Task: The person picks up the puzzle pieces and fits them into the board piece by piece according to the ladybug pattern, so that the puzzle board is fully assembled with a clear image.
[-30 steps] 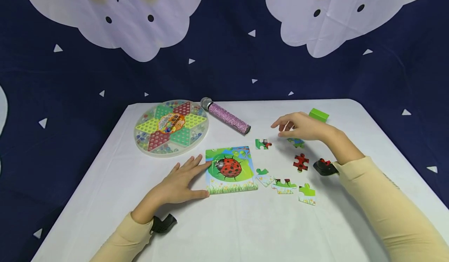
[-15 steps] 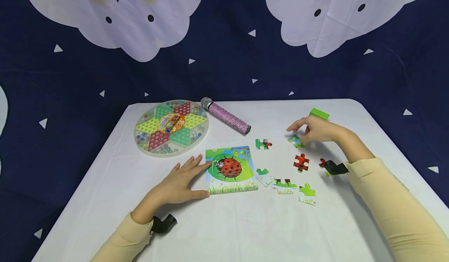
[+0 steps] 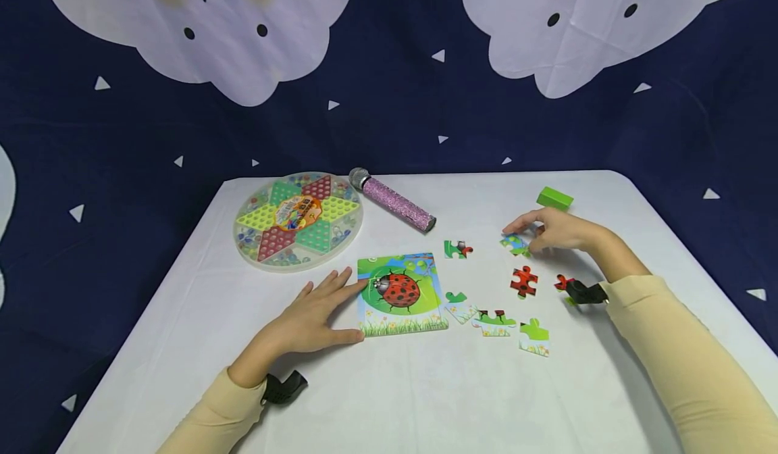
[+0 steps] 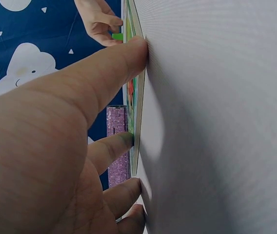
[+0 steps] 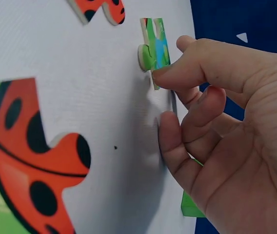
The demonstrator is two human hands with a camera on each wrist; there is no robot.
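In the head view my left hand (image 3: 310, 319) lies spread on the table, thumb and index finger at the left edge of a square ladybug puzzle board (image 3: 398, 293). The left wrist view shows that thumb (image 4: 137, 48) against the board's side. My right hand (image 3: 562, 230) is at the right, thumb and index finger pinching the edges of a blue-green puzzle piece (image 3: 514, 244) on the table. In the right wrist view the thumb tip covers one end of this piece (image 5: 159, 51); the other fingers curl in below it.
Several loose pieces lie right of the board, including a red spotted piece (image 3: 524, 282) and a green-and-white piece (image 3: 534, 338). A Chinese checkers board (image 3: 298, 221), a pink glitter microphone (image 3: 395, 203) and a green block (image 3: 554, 198) are farther back.
My right hand has moved right and down to the blue-green puzzle piece, and its thumb and index finger have closed around it. The left hand stays in place.
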